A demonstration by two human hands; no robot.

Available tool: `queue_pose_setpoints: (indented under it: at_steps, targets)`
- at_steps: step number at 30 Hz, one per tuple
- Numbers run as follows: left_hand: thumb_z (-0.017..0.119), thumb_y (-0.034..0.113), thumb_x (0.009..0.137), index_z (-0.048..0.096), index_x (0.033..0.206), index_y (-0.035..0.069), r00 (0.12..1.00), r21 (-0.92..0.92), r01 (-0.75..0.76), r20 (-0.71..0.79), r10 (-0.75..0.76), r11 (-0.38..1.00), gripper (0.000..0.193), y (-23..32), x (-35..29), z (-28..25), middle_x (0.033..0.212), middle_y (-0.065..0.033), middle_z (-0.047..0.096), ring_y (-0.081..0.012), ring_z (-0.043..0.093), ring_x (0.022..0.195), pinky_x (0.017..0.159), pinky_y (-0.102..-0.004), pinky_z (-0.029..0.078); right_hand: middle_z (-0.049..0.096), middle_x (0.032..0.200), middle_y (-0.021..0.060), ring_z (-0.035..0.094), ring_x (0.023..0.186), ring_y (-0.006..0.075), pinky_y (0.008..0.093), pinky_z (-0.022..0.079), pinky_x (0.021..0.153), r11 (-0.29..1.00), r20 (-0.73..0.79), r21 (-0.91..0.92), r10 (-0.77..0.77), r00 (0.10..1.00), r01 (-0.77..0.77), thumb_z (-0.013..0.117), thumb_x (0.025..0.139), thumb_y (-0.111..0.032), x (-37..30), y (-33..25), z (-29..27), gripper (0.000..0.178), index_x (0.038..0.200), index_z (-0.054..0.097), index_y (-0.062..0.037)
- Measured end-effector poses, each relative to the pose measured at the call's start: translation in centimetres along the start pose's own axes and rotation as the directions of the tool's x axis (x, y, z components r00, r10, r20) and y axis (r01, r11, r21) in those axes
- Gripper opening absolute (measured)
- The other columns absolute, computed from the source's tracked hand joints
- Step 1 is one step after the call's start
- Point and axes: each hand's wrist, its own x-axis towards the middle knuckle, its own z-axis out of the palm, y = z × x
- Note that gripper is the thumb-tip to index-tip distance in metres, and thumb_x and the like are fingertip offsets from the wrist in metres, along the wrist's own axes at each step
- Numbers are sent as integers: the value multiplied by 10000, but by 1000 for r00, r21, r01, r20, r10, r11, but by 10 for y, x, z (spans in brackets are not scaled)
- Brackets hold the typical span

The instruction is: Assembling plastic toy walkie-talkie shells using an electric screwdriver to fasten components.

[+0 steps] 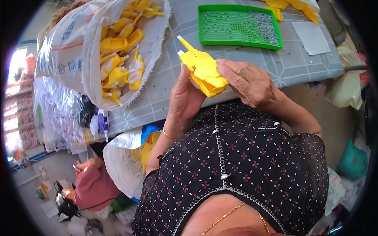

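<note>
Gold chain point(226, 215), nearest; yellow piece point(201, 67): left hand point(184, 94) cradles, right hand point(250, 82) pinches its right side; far, green tray point(241, 44) right of white sack point(93, 67) holding yellow parts point(113, 45)

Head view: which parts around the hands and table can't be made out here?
All in the head view:
Left hand: fingers mostly hidden behind the yellow piece.
Right hand: thumb hidden by its own fingers and the piece.
Yellow piece's underside: turned from the camera.
Large white sack: depths covered by its wall and the top parts.
Yellow items: cut off by the top edge.
Grey bits: too small to identify.
</note>
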Motion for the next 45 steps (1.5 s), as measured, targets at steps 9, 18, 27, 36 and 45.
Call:
queue_pose_setpoints:
  at_steps: [9, 18, 27, 36, 45]
  targets:
    - [552, 453, 1055, 401, 1501, 64, 993, 134, -117, 0, 118, 984, 611, 13, -16, -19, 1463, -131, 535, -279, 542, 1338, 1154, -461, 417, 517, 1484, 236, 566, 1300, 392, 474, 468, 1071, 964, 255, 265, -41, 966, -30, 720, 889, -113, 20, -3, 12, 599, 1451, 534, -25]
    - [574, 378, 1059, 292, 1554, 123, 982, 275, -190, 73, 176, 942, 624, 16, -23, -24, 1465, -104, 498, -266, 525, 1345, 1123, -460, 445, 560, 1473, 165, 644, 1061, 302, 401, 506, 891, 971, 246, 240, -73, 967, 12, 734, 857, -107, 17, 1, 22, 608, 1441, 569, -63]
    - [576, 319, 1066, 256, 1568, 124, 986, 401, -163, 95, 136, 901, 627, 18, -25, -31, 1455, -105, 494, -254, 525, 1345, 1123, -427, 449, 565, 1475, 169, 649, 964, 281, 399, 501, 868, 975, 269, 197, -151, 951, 99, 749, 848, -147, 8, 5, 22, 606, 1410, 566, -12]
    - [535, 344, 1081, 192, 1594, 174, 992, 397, -122, 80, 98, 910, 640, 21, -33, -24, 1486, -106, 455, -260, 513, 1359, 1094, -444, 481, 576, 1453, 135, 641, 1026, 279, 388, 487, 891, 919, 195, 394, -85, 977, 1, 760, 857, -175, 10, 9, 29, 610, 1437, 579, -124]
    - [445, 399, 1106, 234, 1575, 169, 989, 430, -129, -6, 145, 894, 564, 19, -26, -30, 1472, -94, 475, -267, 521, 1356, 1079, -470, 495, 566, 1362, 93, 575, 1138, 271, 442, 389, 1020, 979, 220, 200, -16, 975, -29, 774, 844, -260, 5, 23, 60, 618, 1431, 603, -172]
